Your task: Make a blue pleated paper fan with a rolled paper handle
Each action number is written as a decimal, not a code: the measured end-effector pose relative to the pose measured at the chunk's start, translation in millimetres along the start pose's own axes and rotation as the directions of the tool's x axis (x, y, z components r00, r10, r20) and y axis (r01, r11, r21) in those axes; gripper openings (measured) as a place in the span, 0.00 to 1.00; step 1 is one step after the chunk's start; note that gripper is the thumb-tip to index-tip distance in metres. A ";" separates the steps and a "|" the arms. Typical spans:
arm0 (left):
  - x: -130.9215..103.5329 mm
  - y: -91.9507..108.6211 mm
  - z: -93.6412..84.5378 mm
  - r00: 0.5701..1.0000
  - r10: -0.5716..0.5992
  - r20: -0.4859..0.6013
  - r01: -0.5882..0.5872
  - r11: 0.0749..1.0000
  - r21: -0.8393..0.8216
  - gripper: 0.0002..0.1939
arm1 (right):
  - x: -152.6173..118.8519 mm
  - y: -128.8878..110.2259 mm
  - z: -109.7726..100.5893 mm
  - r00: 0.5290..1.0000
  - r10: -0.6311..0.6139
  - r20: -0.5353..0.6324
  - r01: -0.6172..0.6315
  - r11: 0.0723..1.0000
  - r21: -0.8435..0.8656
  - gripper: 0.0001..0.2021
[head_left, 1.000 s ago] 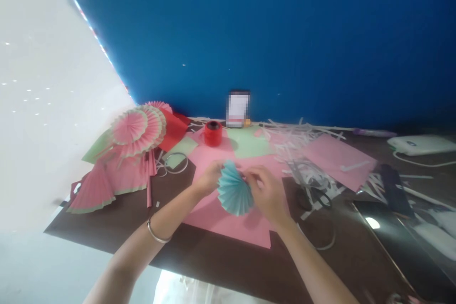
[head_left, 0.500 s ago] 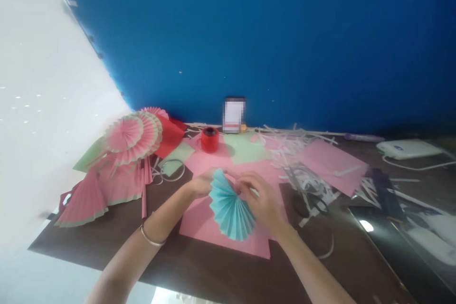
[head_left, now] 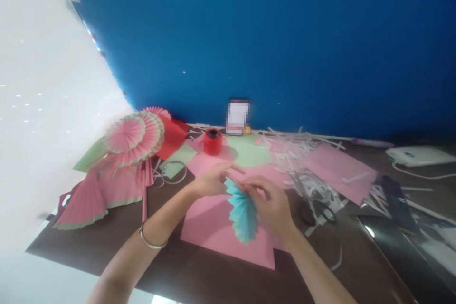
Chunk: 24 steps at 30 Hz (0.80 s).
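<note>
A light blue pleated paper fan [head_left: 243, 213] hangs between my hands, its folds spreading downward. My left hand [head_left: 215, 179] has its fingers at the fan's top left edge. My right hand [head_left: 270, 199] pinches the fan's top from the right. Beneath them lies a large pink sheet [head_left: 221, 232]. Just behind my hands stands a red tape roll [head_left: 213, 142]. Pink fans with pale green edges [head_left: 126, 135] are piled at the left, by a silver ring [head_left: 174, 172].
White paper strips [head_left: 313, 185] lie heaped on the right, with dark-handled scissors [head_left: 322, 211] and a pink sheet [head_left: 342, 171]. A black glossy device [head_left: 392, 251] and a white device [head_left: 420, 156] are farther right. A blue wall [head_left: 267, 47] rises behind.
The blue fan has turned and looks narrower, its folds closer together. My left fingers have stretched over its top, and my right hand has shifted slightly right and down. The view has moved a little.
</note>
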State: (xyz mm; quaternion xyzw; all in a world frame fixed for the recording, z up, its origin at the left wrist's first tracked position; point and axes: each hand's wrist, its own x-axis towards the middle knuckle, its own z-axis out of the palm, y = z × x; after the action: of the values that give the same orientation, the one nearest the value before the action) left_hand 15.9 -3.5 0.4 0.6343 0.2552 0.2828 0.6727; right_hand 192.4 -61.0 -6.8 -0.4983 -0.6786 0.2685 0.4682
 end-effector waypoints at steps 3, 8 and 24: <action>0.8 -1.6 2.2 0.999 -0.015 0.032 0.018 0.995 -0.096 0.24 | -1.8 2.9 1.1 0.996 -0.083 -0.038 0.080 0.993 -0.085 0.08; 3.0 -6.0 5.4 0.998 -0.061 0.009 0.062 0.989 -0.132 0.27 | -3.9 8.5 4.4 0.972 -0.223 -0.080 0.206 0.963 -0.175 0.07; 2.8 -9.9 9.4 0.991 -0.127 -0.049 0.122 0.989 -0.087 0.24 | -11.3 8.9 12.8 0.971 0.157 -0.179 -0.148 0.987 0.065 0.08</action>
State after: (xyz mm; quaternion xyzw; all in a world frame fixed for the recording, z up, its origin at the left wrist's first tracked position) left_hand 25.1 -8.5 -8.8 0.5804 0.3001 0.2678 0.7080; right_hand 185.3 -66.9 -23.7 -0.5593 -0.5852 0.2741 0.5193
